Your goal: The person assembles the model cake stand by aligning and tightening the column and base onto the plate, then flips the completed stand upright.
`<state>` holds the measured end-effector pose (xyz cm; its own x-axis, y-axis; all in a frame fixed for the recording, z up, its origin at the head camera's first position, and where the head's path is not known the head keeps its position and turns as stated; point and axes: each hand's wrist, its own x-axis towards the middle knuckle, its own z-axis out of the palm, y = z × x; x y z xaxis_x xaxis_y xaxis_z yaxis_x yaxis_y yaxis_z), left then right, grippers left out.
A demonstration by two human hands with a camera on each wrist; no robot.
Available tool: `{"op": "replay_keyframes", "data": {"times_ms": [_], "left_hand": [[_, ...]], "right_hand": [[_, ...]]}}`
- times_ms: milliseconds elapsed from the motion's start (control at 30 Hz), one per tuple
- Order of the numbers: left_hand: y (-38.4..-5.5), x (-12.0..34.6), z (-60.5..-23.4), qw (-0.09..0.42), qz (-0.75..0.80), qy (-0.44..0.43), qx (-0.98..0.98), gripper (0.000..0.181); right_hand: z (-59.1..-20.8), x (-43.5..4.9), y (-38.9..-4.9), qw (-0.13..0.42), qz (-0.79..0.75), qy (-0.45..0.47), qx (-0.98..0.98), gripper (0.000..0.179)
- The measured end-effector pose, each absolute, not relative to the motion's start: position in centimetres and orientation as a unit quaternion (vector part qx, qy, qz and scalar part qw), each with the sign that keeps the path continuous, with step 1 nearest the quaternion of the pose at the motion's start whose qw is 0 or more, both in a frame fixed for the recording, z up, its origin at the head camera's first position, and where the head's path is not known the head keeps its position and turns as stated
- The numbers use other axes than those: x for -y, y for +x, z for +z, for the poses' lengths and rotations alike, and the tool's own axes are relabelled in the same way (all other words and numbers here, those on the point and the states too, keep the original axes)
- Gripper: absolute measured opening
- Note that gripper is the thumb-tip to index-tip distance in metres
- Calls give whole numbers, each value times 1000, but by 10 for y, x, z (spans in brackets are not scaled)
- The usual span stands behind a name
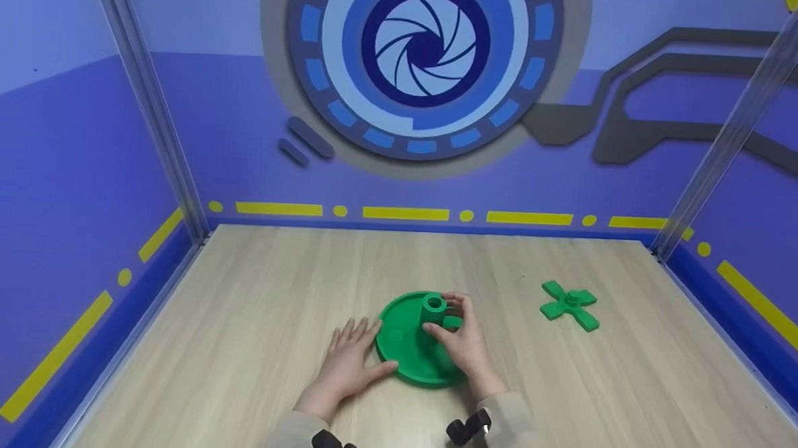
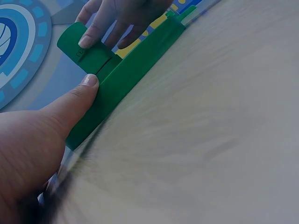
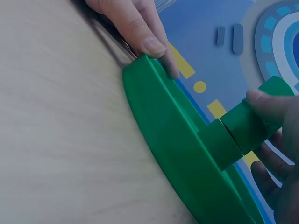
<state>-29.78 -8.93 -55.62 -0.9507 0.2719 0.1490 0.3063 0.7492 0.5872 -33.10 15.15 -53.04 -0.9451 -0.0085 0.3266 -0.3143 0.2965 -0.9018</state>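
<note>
A round green dish (image 1: 399,342) with a raised rim lies on the table. My left hand (image 1: 347,370) rests against its left rim, fingers spread and thumb at the near edge. Between thumb and fingers, my right hand (image 1: 469,347) grips an upright hollow green tube (image 1: 432,313) over the dish. Both wrist views show the tube lined up on top of a short green post (image 3: 218,144) that rises from the dish, with a thin seam between the two. Part of the dish's right side is hidden behind the right hand.
A green cross-shaped piece (image 1: 569,305) with a small round stub at its middle lies to the right of the dish on the wooden table (image 1: 254,292). Blue printed panels (image 1: 194,127) with metal corner posts stand behind and at both sides.
</note>
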Motion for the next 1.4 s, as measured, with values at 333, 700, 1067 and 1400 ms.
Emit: {"op": "replay_keyframes", "data": {"times_ms": [333,700,1067,1400], "left_hand": [[-298,89,-556,28,-324,-155,933,93],[-298,89,-557,21,-326,-150,933,93],[-298,89,-556,22,-323,-149,934,93],[-297,89,-555,25,-325,-154,933,94]], "right_hand": [[-529,-158,-331,98,614,197,758,58],[-529,-156,-331,102,611,177,765,50],[-528,-154,-332,112,603,138,778,52],[-527,-150,-329,119,596,106,787,52]]}}
